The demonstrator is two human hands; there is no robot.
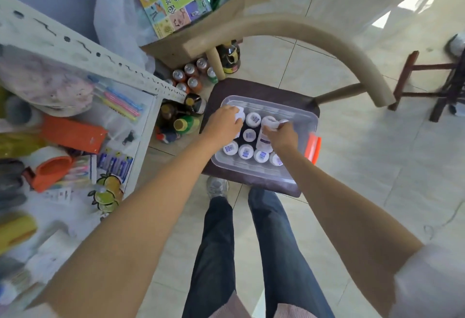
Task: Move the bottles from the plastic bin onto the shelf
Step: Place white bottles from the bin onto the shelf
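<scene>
Bin [297,114]: clear plastic, orange latch at its right end, sitting on the dark seat of the chair [251,89] just ahead of my legs; it holds rows of white-capped bottles [246,151] standing close together.
Left hand [224,124]: my fingers curl over the cap of the bottle in the bin's far-left corner; I judge it gripped, not yet lifted clear.
Right hand [283,136]: I pinch the cap of a bottle [264,139] that is raised and leaning, its body above its neighbours.
Shelf [83,106]: white, to my left, already crowded with packets, toothbrushes and orange items.
Risk, tipping: the raised bottle hangs by its cap only; if my pinch slips it may drop onto the caps below and knock them over.
Risk, bin: it sits on a small seat; a sideways tug with both hands could slide it toward the edge.
Risk, landing: with the shelf so full, I may topple something while setting bottles down.
Writing: the caps carry blue print, too blurred to read; the shelf packet with lemons has blue lettering I cannot make out; the green box at the far side shows characters I cannot read.
</scene>
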